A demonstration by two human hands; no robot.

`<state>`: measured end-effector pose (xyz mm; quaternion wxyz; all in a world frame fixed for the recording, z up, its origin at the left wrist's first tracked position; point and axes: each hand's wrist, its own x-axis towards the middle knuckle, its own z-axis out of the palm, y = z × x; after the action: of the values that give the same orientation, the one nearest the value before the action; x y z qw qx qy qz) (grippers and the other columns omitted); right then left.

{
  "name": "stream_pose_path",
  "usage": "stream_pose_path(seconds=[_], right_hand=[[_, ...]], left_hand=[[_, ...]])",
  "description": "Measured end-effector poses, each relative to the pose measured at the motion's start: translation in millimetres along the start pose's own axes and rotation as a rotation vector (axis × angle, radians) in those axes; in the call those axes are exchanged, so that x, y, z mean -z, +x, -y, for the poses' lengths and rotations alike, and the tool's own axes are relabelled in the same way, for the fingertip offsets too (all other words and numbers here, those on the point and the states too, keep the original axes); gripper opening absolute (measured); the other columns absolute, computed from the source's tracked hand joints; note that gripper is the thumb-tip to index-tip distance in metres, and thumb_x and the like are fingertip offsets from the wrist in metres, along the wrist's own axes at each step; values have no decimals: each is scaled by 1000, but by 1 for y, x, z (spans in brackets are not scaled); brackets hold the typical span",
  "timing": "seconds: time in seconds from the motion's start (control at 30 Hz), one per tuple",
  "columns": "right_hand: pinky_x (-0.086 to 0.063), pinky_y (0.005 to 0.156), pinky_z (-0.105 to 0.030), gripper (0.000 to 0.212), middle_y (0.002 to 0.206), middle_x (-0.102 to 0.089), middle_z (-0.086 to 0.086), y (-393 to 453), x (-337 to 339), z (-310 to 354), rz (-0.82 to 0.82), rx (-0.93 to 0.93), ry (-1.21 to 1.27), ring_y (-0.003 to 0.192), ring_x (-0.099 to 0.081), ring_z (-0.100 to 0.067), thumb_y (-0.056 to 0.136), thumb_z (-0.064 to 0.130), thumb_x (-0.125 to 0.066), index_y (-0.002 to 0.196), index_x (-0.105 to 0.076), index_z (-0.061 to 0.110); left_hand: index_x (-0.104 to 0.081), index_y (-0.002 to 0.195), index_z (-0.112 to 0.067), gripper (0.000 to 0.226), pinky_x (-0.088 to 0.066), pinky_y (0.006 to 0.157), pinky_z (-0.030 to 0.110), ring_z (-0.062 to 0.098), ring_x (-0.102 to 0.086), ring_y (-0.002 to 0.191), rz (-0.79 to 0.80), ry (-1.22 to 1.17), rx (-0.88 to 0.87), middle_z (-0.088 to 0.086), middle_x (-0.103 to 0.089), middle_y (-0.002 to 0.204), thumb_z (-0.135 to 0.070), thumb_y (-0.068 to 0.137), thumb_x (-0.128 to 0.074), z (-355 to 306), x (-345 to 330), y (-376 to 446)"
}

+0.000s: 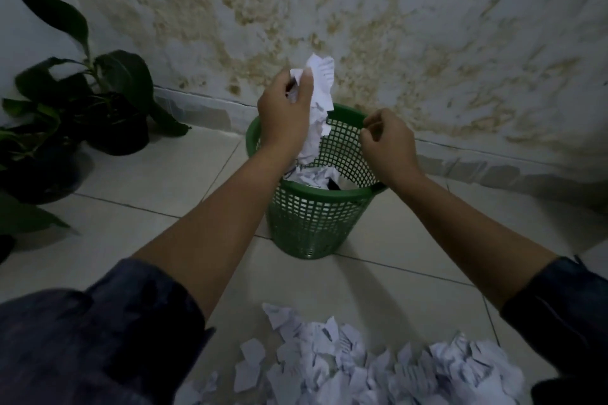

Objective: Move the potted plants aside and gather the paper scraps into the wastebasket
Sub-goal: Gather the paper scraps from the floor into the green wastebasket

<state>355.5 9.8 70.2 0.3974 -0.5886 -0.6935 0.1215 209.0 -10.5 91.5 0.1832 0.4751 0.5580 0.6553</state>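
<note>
I am holding light, limp white torn paper scraps (320, 89) in my left hand (283, 108) over the green mesh plastic wastebasket (312, 214), my right hand (388, 141) curling, seemingly empty.

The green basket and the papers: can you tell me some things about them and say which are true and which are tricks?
1. The left hand holds paper scraps above the wastebasket. True.
2. The wastebasket is empty. False: crumpled paper already lies inside.
3. No paper is left on the floor. False: a pile of scraps lies near the person.
4. The potted plants stand left of the wastebasket, by the wall. True.
5. The right hand holds a big sheet. False: its curled fingers show no paper.
</note>
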Motion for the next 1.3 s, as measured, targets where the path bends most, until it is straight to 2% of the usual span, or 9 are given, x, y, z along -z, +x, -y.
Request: stream_pose_path(seconds=[0.17, 0.33, 0.57, 0.67, 0.73, 0.87, 1.07, 1.2, 1.3], right_hand=[[-49, 75, -34, 20, 99, -63, -13, -4, 0, -15, 41, 36, -45, 87, -58, -23, 85, 11, -52, 103, -58, 6], [-42, 72, -25, 21, 99, -64, -9, -9, 1, -16, 54, 76, -14, 83, -52, -14, 86, 10, -53, 105, -61, 5], [-48, 89, -38, 16, 103, -64, -9, -27, 7, -12, 34, 144, 38, 98, -57, -20, 88, 10, -54, 101, -63, 8], [-39, 101, -50, 31, 115, -54, -9, -36, 9, -17, -38, 94, -21, 112, -49, -24, 82, 21, -54, 112, -58, 15], [-32, 110, -42, 41, 129, -45, -11, -41, 9, -17, 24, -5, 47, 122, -43, -26, 82, 21, -55, 122, -53, 15], [-19, 96, -12, 44, 150, -22, -10, -52, 10, -12, 150, -114, 144, 137, -26, -22, 87, 5, -54, 130, -46, 10], [-36, 110, -43, 42, 148, -25, -9, -77, 14, -5, 173, -123, 182, 135, -31, -27, 85, 3, -52, 126, -49, 9], [-34, 110, -46, 43, 150, -23, -10, -101, 21, -2, 207, -80, 178, 138, -29, -28, 91, 12, -52, 132, -44, 12], [-27, 115, -43, 47, 148, -30, -3, -121, 25, -1, 191, -24, 313, 138, -27, -18, 99, 26, -40, 143, -29, 18]], left_hand=[[-64, 117, -13, 32, -39, 76, 19, 14, -56, 92, 334, 296, 131, 6, -65, 115, -32, 95, -50, 9, -4, 2], [-68, 102, -13, 34, -39, 54, 16, 9, -50, 62, 295, 448, 81, 1, -62, 79, -33, 97, -40, -4, 8, 5], [-69, 107, -19, 34, -50, 92, 42, 19, -65, 95, 418, 374, -36, 4, -71, 102, -37, 97, -41, 12, 53, -18], [-65, 115, -18, 32, -32, 108, 48, 25, -49, 124, 419, 597, -64, 7, -58, 130, -35, 96, -45, 30, 64, -38], [-63, 118, -20, 29, -13, 115, 52, 22, -25, 141, 401, 655, -40, 5, -38, 148, -30, 94, -49, 33, 65, -46], [-62, 117, -14, 30, -12, 116, 39, 24, -11, 144, 364, 509, 2, 9, -27, 153, -11, 90, -52, 22, 60, -60], [-65, 108, -13, 23, -17, 117, 44, 25, -14, 144, 303, 448, -23, 10, -30, 151, -8, 88, -54, 15, 73, -84], [-62, 115, -13, 24, -15, 117, 41, 24, -11, 144, 305, 444, -79, 10, -25, 153, -13, 92, -53, 14, 93, -101], [-34, 141, -13, 49, -6, 113, 10, 5, -1, 141, 266, 384, -190, 12, -7, 156, -30, 97, -45, 13, 107, -117]])
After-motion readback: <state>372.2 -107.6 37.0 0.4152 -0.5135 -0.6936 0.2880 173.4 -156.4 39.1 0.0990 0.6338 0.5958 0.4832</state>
